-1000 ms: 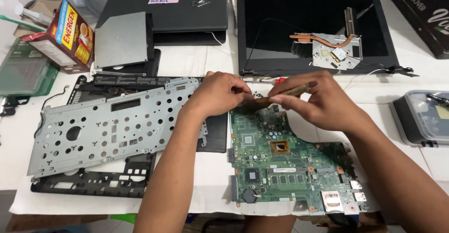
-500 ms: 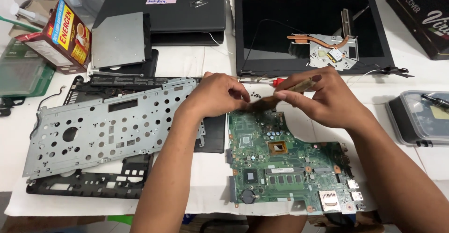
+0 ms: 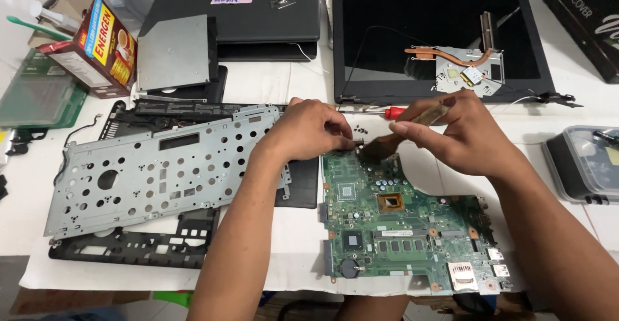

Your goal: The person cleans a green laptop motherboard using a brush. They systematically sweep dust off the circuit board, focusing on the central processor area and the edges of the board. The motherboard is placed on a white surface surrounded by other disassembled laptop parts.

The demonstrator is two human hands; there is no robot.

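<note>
- A green board (image 3: 406, 227) is lying nearest on the white table (image 3: 290, 243), chips facing up, with slots and ports along its near edge.
- Its far-left corner is being pinched and steadied by the left hand (image 3: 309, 127), fingers closed on the edge.
- A brown brush (image 3: 403, 134) is being gripped by the right hand (image 3: 464, 134), closed around the handle; the bristles are being pressed onto the board's far edge, just beside the left fingertips.
- Judged from this, the dusting of the board is being done, and only the far edge is being covered so far.
- For the next stroke, light pressure is being called for, bristles kept flat and drawn toward the near ports, the board held firm against sliding.
- A perforated metal plate (image 3: 155, 166) is resting to the left, over a black frame (image 3: 129, 247).
- A red-handled screwdriver (image 3: 380, 111) is lying just beyond the hands.
- Farthest, a copper heatsink (image 3: 461, 66) is lying on a screen panel (image 3: 387, 37).
</note>
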